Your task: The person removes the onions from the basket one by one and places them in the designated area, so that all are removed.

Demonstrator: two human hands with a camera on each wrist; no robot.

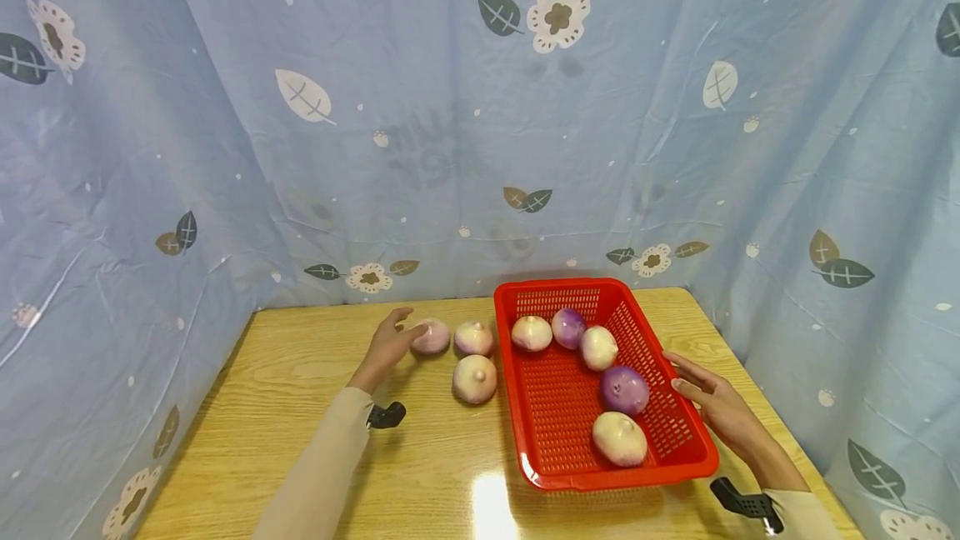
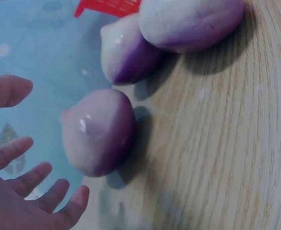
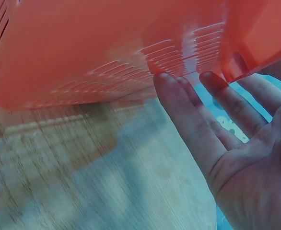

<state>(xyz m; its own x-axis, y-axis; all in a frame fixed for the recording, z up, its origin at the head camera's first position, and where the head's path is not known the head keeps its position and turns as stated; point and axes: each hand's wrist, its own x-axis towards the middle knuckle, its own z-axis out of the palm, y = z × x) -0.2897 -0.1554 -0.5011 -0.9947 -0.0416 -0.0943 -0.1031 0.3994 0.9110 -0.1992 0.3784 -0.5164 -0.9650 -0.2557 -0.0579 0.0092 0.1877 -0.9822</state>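
Observation:
The left hand (image 1: 387, 347) is beside a pale purple, onion-like bulb (image 1: 431, 337) on the table; in the left wrist view its fingers are spread and a gap separates the hand (image 2: 25, 191) from that bulb (image 2: 99, 132). Two more bulbs (image 1: 473, 338) (image 1: 475, 379) lie between it and the red basket (image 1: 528, 473). Several white and purple bulbs, one of them dark purple (image 1: 625, 391), lie inside the basket. At the basket's right side is the right hand (image 1: 720, 407); the right wrist view shows its extended fingertips touching the slotted wall (image 3: 121, 72), the palm (image 3: 255, 177) facing it.
A light wooden table (image 1: 300, 407) holds everything. Behind it and at both sides hangs a blue curtain (image 1: 450, 148) with leaf and flower prints. Dark straps (image 1: 386, 416) sit on both wrists.

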